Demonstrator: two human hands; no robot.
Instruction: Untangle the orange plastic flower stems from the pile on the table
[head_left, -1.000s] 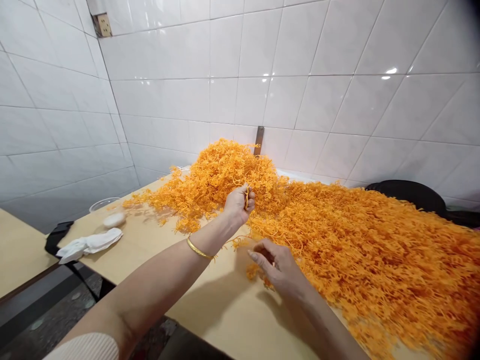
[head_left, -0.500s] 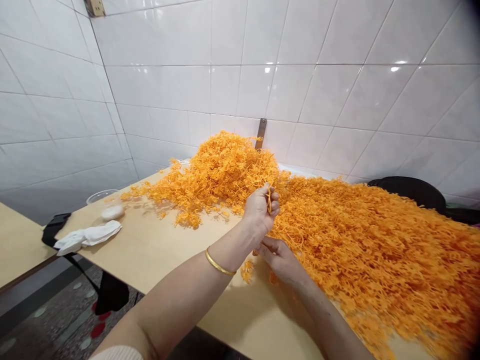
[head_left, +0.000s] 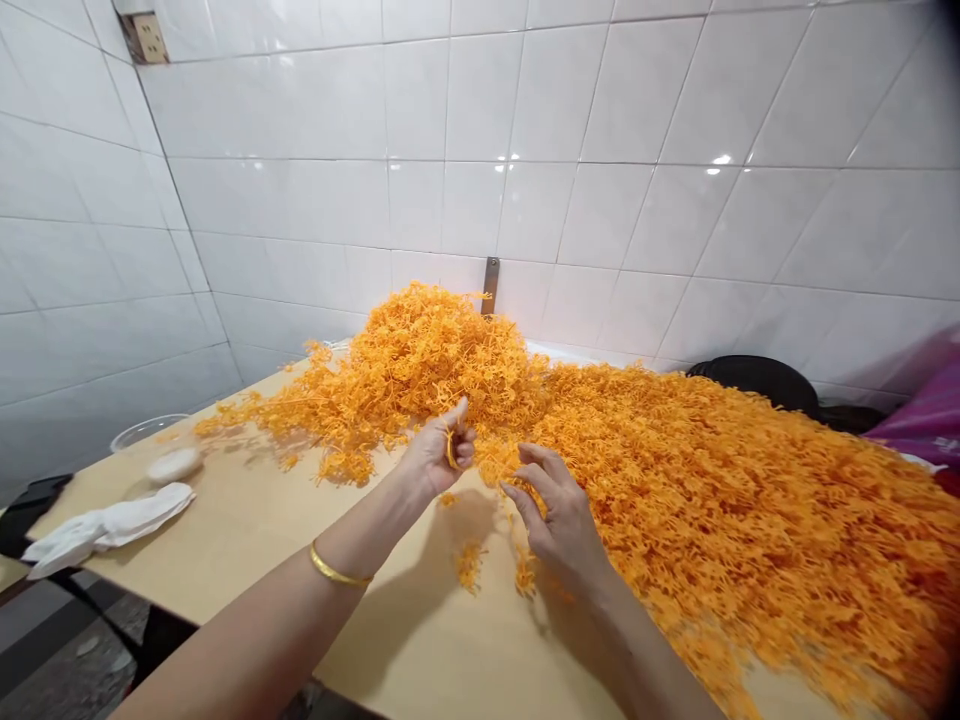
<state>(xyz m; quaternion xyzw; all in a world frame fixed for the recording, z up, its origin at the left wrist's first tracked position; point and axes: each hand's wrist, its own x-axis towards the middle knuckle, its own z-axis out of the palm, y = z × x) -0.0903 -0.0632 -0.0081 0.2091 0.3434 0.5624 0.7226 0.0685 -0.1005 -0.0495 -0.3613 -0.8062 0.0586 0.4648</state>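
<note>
A big mass of thin orange strands [head_left: 712, 500] covers the right and back of a light wooden table [head_left: 247, 530], heaped highest at the back [head_left: 435, 350]. My left hand [head_left: 439, 455], gold bangle on the wrist, is raised above the table edge of the heap and pinches a small bunch of orange strands. My right hand [head_left: 555, 520] hovers just right of it, fingers curled and partly spread, tips at the strands beside the pile. Two small orange tufts [head_left: 471, 565] lie loose on the bare wood below the hands.
A white cloth [head_left: 105, 525] and a clear bowl [head_left: 154, 440] with something white sit at the table's left end. A black object [head_left: 757, 380] rests at the back right by the tiled wall. A pink thing [head_left: 930, 420] shows at the right edge.
My left hand came down and left from the heap, still pinching strands. My right hand slid out from under it and now shows with fingers spread. The view shifted right.
</note>
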